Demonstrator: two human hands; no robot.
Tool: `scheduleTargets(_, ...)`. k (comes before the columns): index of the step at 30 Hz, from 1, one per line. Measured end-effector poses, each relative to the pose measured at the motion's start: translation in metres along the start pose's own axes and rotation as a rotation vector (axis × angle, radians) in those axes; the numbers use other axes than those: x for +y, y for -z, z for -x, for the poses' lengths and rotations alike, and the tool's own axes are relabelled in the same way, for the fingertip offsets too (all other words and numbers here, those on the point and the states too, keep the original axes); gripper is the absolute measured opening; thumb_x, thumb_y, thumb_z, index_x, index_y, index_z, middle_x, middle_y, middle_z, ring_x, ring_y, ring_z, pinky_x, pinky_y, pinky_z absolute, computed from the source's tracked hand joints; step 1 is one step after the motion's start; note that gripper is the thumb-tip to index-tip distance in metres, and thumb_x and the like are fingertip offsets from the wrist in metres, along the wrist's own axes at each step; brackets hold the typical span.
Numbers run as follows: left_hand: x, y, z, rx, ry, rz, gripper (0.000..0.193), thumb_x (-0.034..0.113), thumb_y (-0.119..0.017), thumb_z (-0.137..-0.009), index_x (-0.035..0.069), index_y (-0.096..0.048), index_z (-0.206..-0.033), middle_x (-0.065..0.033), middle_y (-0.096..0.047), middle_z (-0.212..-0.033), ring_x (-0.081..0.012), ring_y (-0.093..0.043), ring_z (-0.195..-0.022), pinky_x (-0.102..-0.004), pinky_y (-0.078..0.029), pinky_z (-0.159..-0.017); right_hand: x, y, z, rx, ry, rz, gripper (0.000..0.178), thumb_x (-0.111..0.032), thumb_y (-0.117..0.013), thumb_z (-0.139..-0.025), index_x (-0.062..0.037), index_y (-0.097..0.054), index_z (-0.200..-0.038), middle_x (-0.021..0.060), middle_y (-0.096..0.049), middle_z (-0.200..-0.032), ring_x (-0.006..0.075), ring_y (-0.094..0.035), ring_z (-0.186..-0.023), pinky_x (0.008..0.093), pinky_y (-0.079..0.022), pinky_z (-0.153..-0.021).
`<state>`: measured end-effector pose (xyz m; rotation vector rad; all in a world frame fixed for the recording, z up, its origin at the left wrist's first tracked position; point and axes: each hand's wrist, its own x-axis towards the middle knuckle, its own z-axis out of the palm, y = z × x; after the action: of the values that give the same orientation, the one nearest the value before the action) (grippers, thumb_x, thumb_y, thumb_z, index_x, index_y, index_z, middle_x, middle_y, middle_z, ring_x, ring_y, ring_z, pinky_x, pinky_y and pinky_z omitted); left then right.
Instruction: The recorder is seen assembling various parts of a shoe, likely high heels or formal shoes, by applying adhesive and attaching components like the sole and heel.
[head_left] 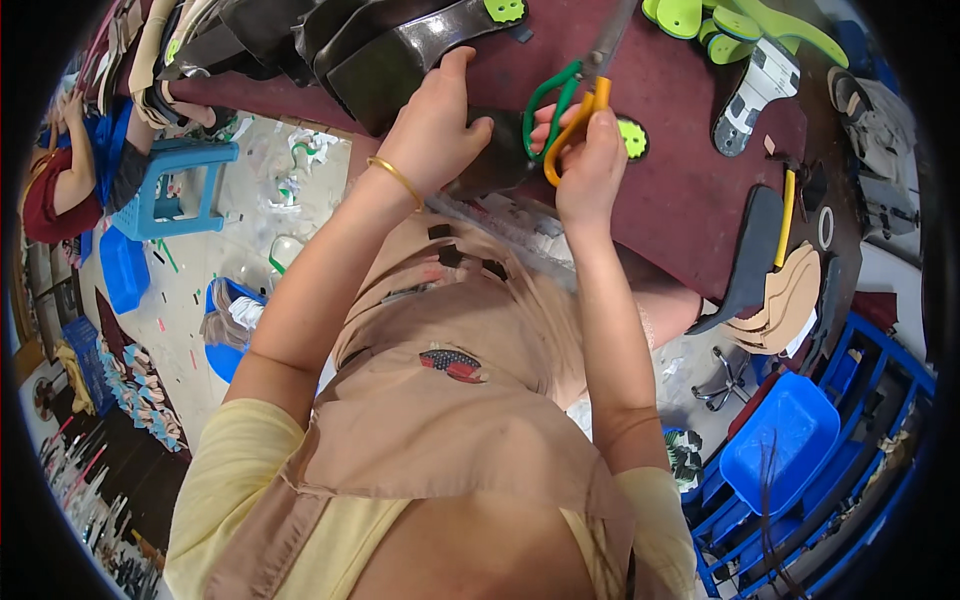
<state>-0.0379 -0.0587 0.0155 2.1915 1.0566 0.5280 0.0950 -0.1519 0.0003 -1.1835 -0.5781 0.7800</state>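
Observation:
My right hand grips a pair of scissors with one green and one orange handle loop, its blades pointing away from me. My left hand has thumb and index finger apart, the fingertip against the edge of a glossy black shoe piece with a lime-green end. This piece lies at the front of a row of similar black pieces. Below and between my hands another black piece lies at the table edge; its lime-green end shows past my right hand, and part is covered.
The dark red table carries lime-green sole pieces, a grey-and-white piece, a black sole and stacked tan insoles. A blue stool and another person are at left. A blue bin stands at right.

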Motion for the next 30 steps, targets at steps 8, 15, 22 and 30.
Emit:
scheduleTargets(8, 0.006, -0.006, 0.005, 0.082, -0.028, 0.027, 0.061, 0.009, -0.067, -0.074, 0.002, -0.036, -0.126, -0.0194, -0.056, -0.095, -0.0321, -0.057, -0.091, -0.0370, -0.046, -0.081, -0.006, -0.003, -0.004, -0.061, 0.102, 0.257, 0.035, -0.027, -0.037, -0.096, 0.0017, -0.050, -0.082, 0.0107, -0.060, -0.075, 0.0136, -0.056, -0.060, 0.0269, -0.047, -0.056)
scheduleTargets(15, 0.002, 0.047, -0.004, 0.418, -0.112, -0.318, 0.060, 0.014, -0.066, -0.079, 0.007, -0.035, -0.129, -0.0200, -0.056, -0.098, -0.0349, -0.058, -0.090, -0.0391, -0.050, -0.072, -0.039, 0.044, -0.021, 0.145, 0.352, 0.470, 0.030, -0.026, -0.045, -0.093, 0.0024, -0.052, -0.088, 0.0115, -0.058, -0.083, 0.0174, -0.055, -0.067, 0.0307, -0.046, -0.065)
scheduleTargets(22, -0.001, 0.076, 0.001, 0.262, 0.008, -0.429, 0.057, 0.023, -0.066, -0.081, 0.004, -0.040, -0.129, -0.0223, -0.054, -0.108, -0.0380, -0.054, -0.099, -0.0403, -0.045, -0.083, -0.014, 0.122, -0.048, 0.231, 0.643, 1.516, 0.033, -0.021, -0.059, -0.083, 0.0000, -0.052, -0.106, 0.0216, -0.049, -0.113, 0.0377, -0.046, -0.104, 0.0469, -0.036, -0.090)
scheduleTargets(30, 0.019, 0.111, -0.031, 0.208, -0.238, -0.514, 0.034, 0.016, -0.066, -0.076, 0.001, -0.054, -0.103, -0.0169, -0.058, -0.099, -0.0351, -0.057, -0.094, -0.0400, -0.046, -0.080, 0.016, 0.079, -0.023, 0.080, 0.533, 1.446, 0.036, -0.021, -0.059, -0.082, -0.0027, -0.053, -0.112, 0.0220, -0.040, -0.125, 0.0415, -0.036, -0.119, 0.0532, -0.026, -0.104)
